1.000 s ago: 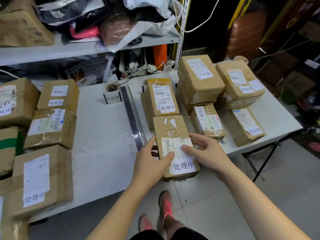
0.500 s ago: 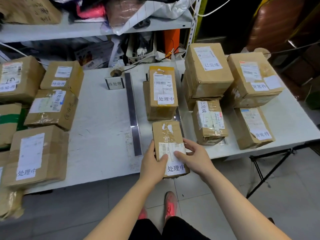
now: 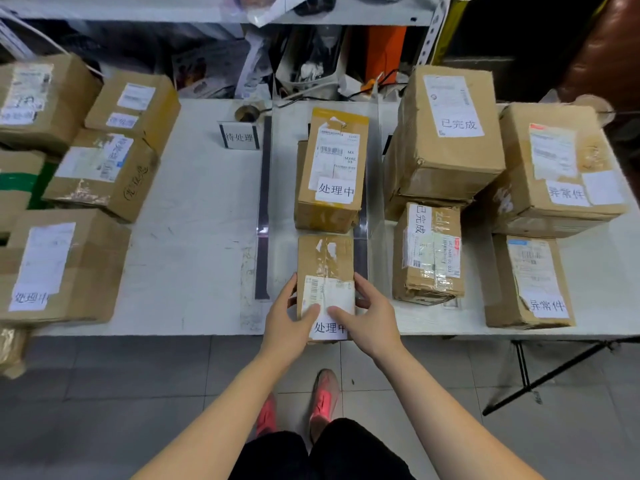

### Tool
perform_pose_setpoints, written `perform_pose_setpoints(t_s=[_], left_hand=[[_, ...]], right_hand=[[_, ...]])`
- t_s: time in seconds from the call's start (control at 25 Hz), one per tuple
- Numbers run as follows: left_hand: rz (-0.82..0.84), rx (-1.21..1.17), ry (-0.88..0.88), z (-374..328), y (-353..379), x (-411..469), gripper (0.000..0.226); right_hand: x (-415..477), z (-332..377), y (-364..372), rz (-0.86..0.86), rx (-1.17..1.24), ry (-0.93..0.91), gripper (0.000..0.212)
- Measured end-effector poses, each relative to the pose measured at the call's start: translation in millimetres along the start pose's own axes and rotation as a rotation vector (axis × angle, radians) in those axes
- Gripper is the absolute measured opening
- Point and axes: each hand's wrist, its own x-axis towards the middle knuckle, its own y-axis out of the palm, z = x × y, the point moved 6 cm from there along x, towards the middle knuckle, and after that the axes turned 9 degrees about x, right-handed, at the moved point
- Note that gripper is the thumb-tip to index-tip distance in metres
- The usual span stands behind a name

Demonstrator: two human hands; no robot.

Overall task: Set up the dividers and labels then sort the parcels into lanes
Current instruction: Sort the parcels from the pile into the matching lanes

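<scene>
The white table [image 3: 194, 237] carries brown parcels set in lanes. In the middle lane, at the front edge, is a small parcel [image 3: 325, 261], just before a taller parcel [image 3: 332, 174] with the same label. The left hand [image 3: 287, 317] and right hand [image 3: 372, 313] grip its two sides, fingers curled, thumbs on top.
</scene>
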Motion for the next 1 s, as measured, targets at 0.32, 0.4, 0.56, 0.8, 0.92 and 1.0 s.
perform_pose_setpoints(t_s=[0.32,0.4,0.56,0.8,0.92,1.0], left_hand=[[-0.004,0.247,0.036,-29.5,-16.1,-18.2,0.059],[0.029,0.356,0.059,-45.6,-30.1,-26.0,0.055],[0.054,0.306,0.080,-85.3,-78.2,-43.2,0.062],[-0.272,0.390,0.233,-125.0,-200.7,-45.1,0.062],[-0.397,0.594,0.243,-111.5,-268.7,-37.1,0.066],[-0.395,0.707,0.220,-90.6,-310.3,-27.7,0.069]], right_hand=[[-4.6,16.8,4.2,-0.179,-0.058,-0.078,0.061],[-5.4,48.0,7.6,-0.227,-0.096,-0.194,0.055],[0.8,131.1,25.2,-0.157,-0.170,-0.430,0.051],[6.5,229.0,82.8,0.047,-0.479,-0.631,0.064],[8.5,249.1,134.2,0.178,-0.669,-0.653,0.069],[6.5,249.3,172.8,0.265,-0.731,-0.636,0.069]])
